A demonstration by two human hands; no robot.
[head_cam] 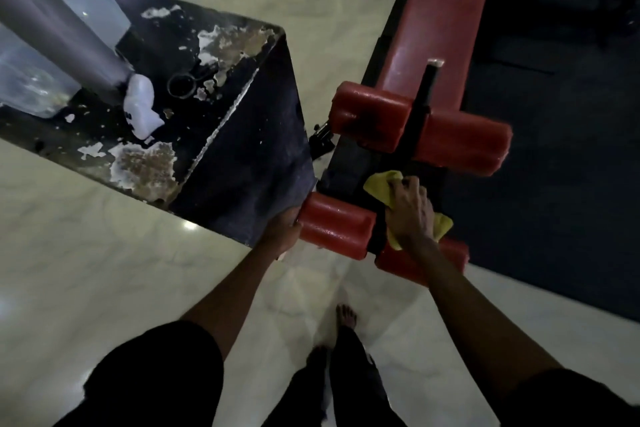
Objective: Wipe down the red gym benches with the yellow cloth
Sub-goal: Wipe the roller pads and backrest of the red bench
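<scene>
Crumpled yellow cloth (380, 185) clutched by right hand (411, 215) on black frame (346, 166) at 3 o'clock, glossy red cylindrical roller (334, 230) grasped by left hand (281, 231), red padded bench (437, 28) at 1 o'clock, pale marble floor (104, 270).

Gripping yellow cloth (381, 185) with right hand (410, 210), pressing it onto black frame (353, 166) between the red rollers (460, 146). Holding end of near-left roller (336, 224) with left hand (282, 229). Standing on pale marble floor (104, 253) at foot end of red bench (440, 28), pad running away up-frame. Sitting just left: worn black desk (194, 156), carrying white bottle (142, 104), black ring (180, 85), clear plastic tubs (90, 0).
</scene>
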